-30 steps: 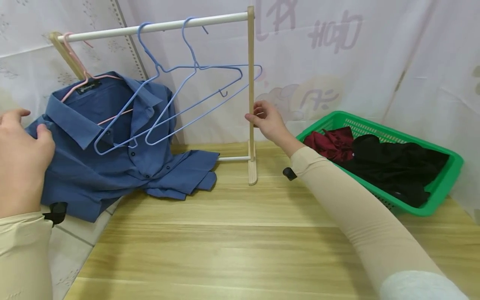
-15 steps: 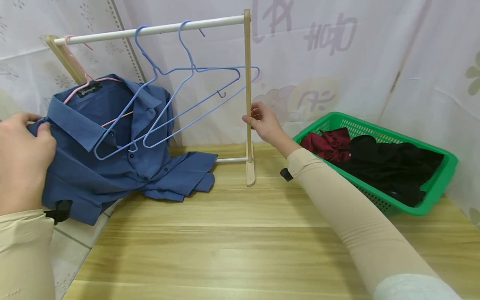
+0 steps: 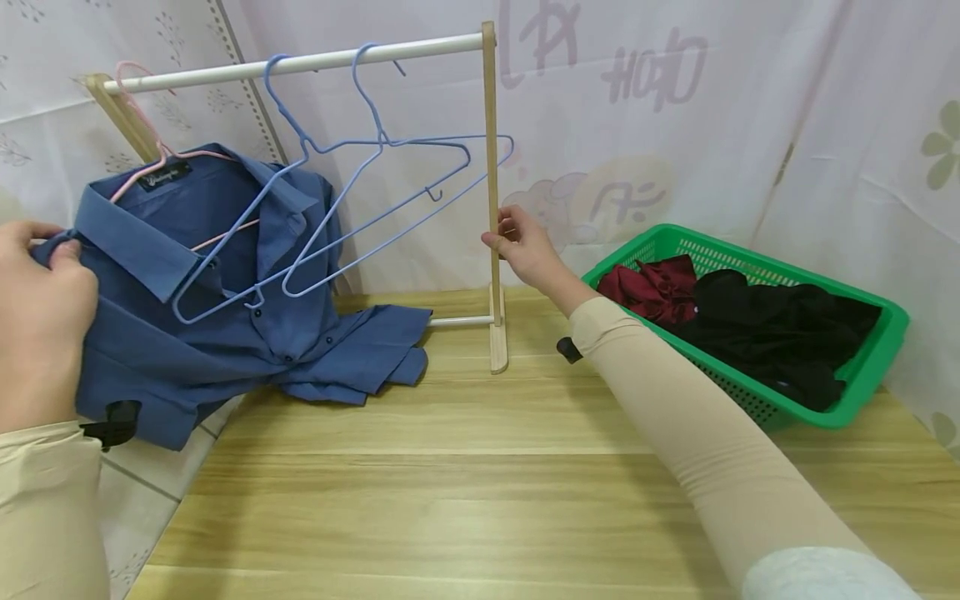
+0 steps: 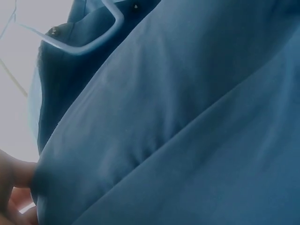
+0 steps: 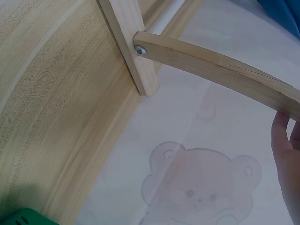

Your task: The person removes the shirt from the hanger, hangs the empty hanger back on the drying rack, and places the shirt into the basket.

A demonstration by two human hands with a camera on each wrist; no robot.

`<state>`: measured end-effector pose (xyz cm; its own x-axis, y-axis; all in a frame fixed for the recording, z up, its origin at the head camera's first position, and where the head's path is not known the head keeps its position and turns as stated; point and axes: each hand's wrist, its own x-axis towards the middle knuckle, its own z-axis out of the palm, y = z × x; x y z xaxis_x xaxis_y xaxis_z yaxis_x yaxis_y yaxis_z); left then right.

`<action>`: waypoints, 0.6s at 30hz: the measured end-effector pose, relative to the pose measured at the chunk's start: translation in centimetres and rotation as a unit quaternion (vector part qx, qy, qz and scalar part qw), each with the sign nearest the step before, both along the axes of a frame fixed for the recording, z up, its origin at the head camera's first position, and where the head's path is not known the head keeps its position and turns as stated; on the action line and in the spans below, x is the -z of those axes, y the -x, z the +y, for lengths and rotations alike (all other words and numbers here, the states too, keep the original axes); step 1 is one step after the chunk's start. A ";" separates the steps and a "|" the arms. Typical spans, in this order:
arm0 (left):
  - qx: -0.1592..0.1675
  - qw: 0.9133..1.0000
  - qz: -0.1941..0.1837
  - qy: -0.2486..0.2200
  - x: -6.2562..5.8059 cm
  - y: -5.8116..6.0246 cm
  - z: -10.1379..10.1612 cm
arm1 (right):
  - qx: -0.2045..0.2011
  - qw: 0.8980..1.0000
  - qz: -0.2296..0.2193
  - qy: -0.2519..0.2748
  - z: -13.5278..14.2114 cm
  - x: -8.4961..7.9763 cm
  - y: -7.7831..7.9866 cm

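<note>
A blue button-up shirt (image 3: 172,333) hangs on a pink hanger (image 3: 150,125) at the left end of the rack's white rail (image 3: 322,61). My left hand (image 3: 41,317) pinches the shirt at its shoulder, thumb in front. In the left wrist view the shirt cloth (image 4: 164,131) fills most of the picture, with fingertips (image 4: 21,176) at its edge. My right hand (image 3: 528,250) holds the rack's right wooden post (image 3: 491,167) between thumb and fingers, as the right wrist view of the post (image 5: 211,65) also shows. Two blue hangers (image 3: 352,142) hang bare, overlapping the shirt front.
A green basket (image 3: 862,392) with dark red cloth (image 3: 652,287) and black cloth (image 3: 780,333) stands at the right. The rack stands on a wooden table (image 3: 420,500) before a printed white curtain (image 3: 660,108). The shirt's lower part spreads over the table's left edge.
My left hand has closed on the shirt's shoulder and drawn it slightly left, the pink hanger moving with it. The right hand stays on the post. The head view has shifted a little.
</note>
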<state>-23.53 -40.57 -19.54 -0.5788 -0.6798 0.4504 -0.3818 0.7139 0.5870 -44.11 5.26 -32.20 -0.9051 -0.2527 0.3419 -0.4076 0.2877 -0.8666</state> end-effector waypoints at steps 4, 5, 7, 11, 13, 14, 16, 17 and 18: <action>-0.011 0.999 0.032 -0.013 0.3 0.0 -1.0 | -0.007 1.000 -0.003 0.001 0.1 0.0 0.0; -0.012 0.999 0.042 -0.015 0.4 -0.1 -1.2 | -0.009 1.000 -0.003 -0.001 0.1 0.0 0.0; -0.014 0.998 0.056 -0.007 0.4 -0.2 -1.4 | -0.012 1.000 -0.004 -0.002 0.1 -0.1 0.0; -0.015 0.997 0.075 0.003 0.4 -0.3 -1.5 | -0.016 1.000 -0.007 -0.004 0.1 -0.2 -0.1; -0.016 0.997 0.080 0.008 0.3 -0.1 -1.6 | -0.016 1.000 -0.008 -0.002 0.1 -0.2 -0.2; -0.017 0.997 0.080 0.004 0.3 0.0 -1.6 | -0.015 1.000 -0.008 -0.002 0.1 -0.3 -0.3; -0.020 0.996 0.085 -0.001 0.2 0.1 -1.7 | -0.013 1.000 -0.008 -0.001 0.1 -0.3 -0.3; -0.021 0.996 0.090 -0.001 0.2 0.1 -1.8 | -0.012 1.000 -0.007 -0.001 0.1 -0.3 -0.3; -0.023 0.996 0.089 -0.004 0.2 0.1 -1.8 | -0.011 1.000 -0.006 -0.001 0.1 -0.3 -0.3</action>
<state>-23.65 -42.37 -19.74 -0.4588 -0.7070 0.5382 -0.3024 0.6938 0.6537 -43.80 5.37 -31.94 -0.9034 -0.2741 0.3298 -0.4032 0.2812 -0.8708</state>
